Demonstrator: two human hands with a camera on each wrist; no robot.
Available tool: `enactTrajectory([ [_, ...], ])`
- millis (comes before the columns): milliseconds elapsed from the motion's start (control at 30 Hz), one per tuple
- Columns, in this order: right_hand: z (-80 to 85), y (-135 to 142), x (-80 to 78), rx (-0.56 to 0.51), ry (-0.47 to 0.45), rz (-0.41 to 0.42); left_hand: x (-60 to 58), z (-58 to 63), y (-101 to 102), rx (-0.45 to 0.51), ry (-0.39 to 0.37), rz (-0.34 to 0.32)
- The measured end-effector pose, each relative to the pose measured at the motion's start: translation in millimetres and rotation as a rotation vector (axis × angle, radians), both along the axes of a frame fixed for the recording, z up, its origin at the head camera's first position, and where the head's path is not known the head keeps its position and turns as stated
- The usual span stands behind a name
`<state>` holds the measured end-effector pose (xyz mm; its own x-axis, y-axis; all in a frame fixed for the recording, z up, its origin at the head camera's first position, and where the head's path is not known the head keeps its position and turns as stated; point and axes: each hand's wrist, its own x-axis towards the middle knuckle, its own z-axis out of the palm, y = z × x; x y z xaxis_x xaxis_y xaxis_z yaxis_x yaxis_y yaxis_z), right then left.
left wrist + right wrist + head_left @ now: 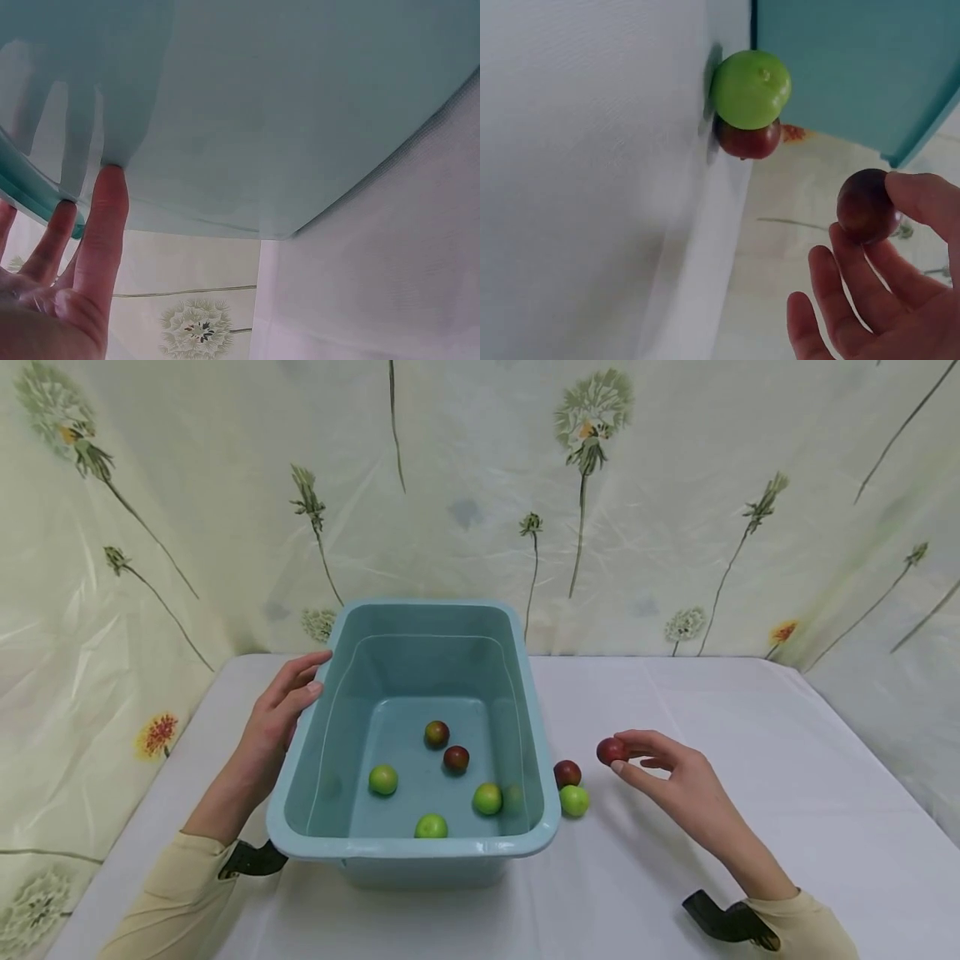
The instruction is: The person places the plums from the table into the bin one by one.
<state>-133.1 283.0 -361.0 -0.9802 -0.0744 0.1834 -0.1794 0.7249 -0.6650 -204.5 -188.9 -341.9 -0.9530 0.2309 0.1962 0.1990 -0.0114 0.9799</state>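
My right hand (pixel 675 781) pinches a dark red plum (pixel 612 752) between thumb and fingertips, to the right of a blue-green plastic tub (pixel 412 847). In the right wrist view this plum (pixel 868 206) appears above the table surface. My left hand (pixel 270 718) is at the tub's left side, its straight fingers (pixel 105 232) touching the outer wall below the rim. Inside the tub, three green plums (pixel 383 779) and two dark red ones (pixel 456 759) lie apart on the bottom.
Against the tub's right side, a green plum (pixel 574 801) and a dark red plum (pixel 567 773) sit together on the white-covered table (pixel 750 727). Behind the table hangs a flowered plastic sheet (pixel 465 460), which also runs along both sides.
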Motion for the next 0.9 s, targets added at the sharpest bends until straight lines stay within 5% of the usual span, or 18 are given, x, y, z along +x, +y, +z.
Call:
enactTrajectory([
  [900, 14.5, -30.7, -33.9, -0.112, 0.110, 0.037, -0.3, 1.8, -1.2, -0.053, 0.004, 0.021],
])
